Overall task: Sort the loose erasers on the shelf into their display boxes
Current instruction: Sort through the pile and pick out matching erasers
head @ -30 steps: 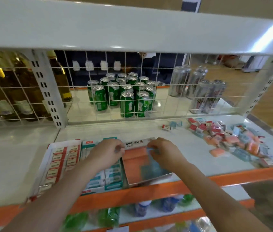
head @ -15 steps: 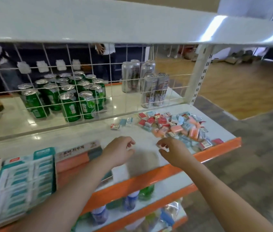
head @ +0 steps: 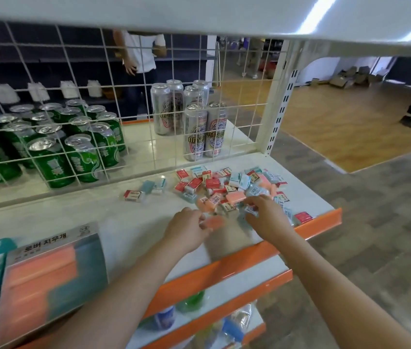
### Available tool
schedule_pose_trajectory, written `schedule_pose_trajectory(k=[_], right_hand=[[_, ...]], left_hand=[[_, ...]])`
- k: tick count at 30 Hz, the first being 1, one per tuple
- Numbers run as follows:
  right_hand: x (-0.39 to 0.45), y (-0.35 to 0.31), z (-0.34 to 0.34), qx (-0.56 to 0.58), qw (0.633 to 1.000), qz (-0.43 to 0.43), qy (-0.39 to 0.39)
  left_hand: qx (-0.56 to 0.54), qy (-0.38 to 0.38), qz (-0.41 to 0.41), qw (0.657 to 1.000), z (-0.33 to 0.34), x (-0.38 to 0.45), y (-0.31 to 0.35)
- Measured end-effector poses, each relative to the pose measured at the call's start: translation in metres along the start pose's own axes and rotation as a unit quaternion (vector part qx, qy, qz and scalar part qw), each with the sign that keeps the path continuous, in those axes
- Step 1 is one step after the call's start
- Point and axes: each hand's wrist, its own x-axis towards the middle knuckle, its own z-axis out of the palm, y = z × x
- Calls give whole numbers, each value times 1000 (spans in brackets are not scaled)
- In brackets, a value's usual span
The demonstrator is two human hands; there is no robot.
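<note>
On the shelf (head: pixel 128 222), the pile of loose erasers (head: pixel 234 190) lies at two o'clock, the display box (head: pixel 48 273) at eight o'clock. Both hands (head: pixel 186 230) rest at the pile's near edge. Behind the wire grid (head: pixel 113 127), soda cans (head: pixel 55 144) stand at ten o'clock, beer cans (head: pixel 191 119) at twelve.

Two hands, left (head: pixel 186 229) and right (head: pixel 266 217), reach one eraser pile (head: pixel 234 188) too jumbled to count. Three erasers (head: pixel 146 190) lie left of the pile. Six silver cans (head: pixel 194 117) and about a dozen green cans (head: pixel 55 142) stand behind it, and two boxes (head: pixel 48 278) sit far left.
</note>
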Motion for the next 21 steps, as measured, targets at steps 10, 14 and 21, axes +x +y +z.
schedule_pose_trajectory(k=[10,14,21], right_hand=[[40,-3,0,-53,997,-44,-33],[51,-7,0,-81,994,-38,-55],[47,-16,1,-17,998,-23,-52]], left_hand=[[-42,39,-32,998,10,12,7],[-88,58,-51,993,11,10,0],[-206,99,-74,971,4,4,-16]])
